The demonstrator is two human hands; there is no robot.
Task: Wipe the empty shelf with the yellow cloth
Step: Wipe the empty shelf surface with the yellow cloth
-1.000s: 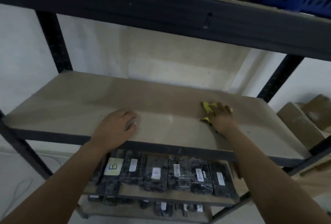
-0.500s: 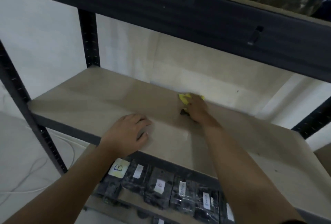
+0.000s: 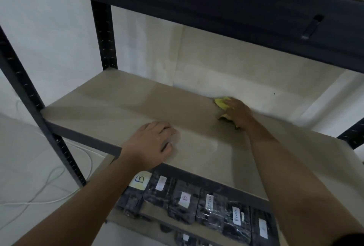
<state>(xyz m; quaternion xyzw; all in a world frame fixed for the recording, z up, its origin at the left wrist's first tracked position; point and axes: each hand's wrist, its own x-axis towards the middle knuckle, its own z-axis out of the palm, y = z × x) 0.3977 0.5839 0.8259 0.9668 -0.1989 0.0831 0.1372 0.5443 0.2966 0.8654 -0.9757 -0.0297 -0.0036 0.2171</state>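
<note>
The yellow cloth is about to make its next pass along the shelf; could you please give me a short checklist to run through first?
1. Yellow cloth under the right hand, flat on the shelf: ok.
2. Cloth reaches the back edge by the wall: ok.
3. Left hand rests on the shelf's front part, apart from the cloth: ok.
4. Shelf surface to the left bare of objects: ok.
5. Whether dust remains on the shelf: cannot tell.
6. Labelled black packets on the lower shelf sit below the wiping path: ok.
</note>
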